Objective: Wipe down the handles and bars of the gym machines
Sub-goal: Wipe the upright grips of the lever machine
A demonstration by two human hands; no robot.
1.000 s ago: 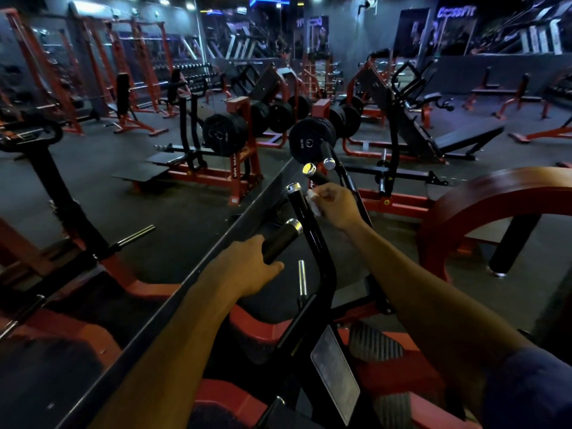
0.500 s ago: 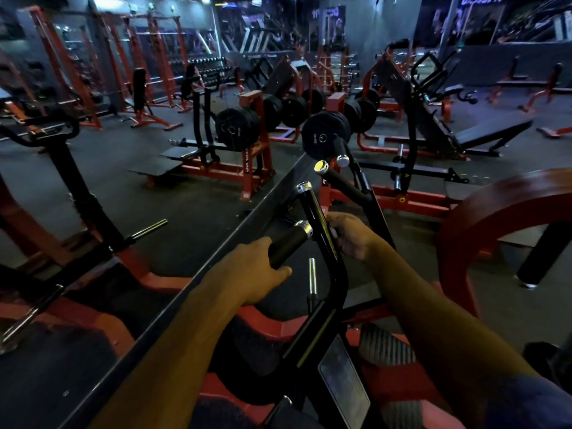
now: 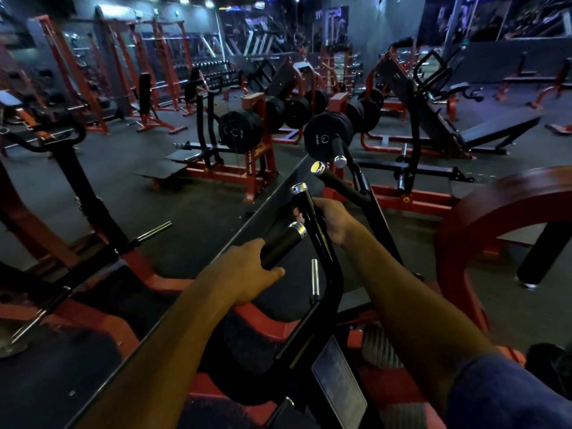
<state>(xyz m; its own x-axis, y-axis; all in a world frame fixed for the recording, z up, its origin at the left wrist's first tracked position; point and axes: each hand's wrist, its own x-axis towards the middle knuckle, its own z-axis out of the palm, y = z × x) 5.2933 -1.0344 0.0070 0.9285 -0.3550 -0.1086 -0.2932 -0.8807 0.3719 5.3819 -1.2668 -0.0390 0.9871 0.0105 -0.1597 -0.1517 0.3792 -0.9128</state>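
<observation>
A black machine arm stands in front of me. Its short rubber handle (image 3: 283, 241) has a chrome end cap, and my left hand (image 3: 247, 275) grips the near end of it. Beside it rises the black upright bar (image 3: 302, 201), also chrome-capped. My right hand (image 3: 335, 222) is wrapped round this bar from the right, a little below the cap. A pale scrap of cloth (image 3: 298, 216) shows at its fingertips; the rest of the cloth is hidden. Behind them, a second angled handle (image 3: 339, 185) is untouched.
A red curved frame (image 3: 495, 196) arches at the right. Black weight plates (image 3: 328, 136) hang just beyond the handles. A dark diagonal ledge (image 3: 185, 308) runs past my left arm. Red and black machines fill the floor behind.
My right hand has slid down the upright bar from near its top cap to lower on the bar. My left hand has stayed on the short handle.
</observation>
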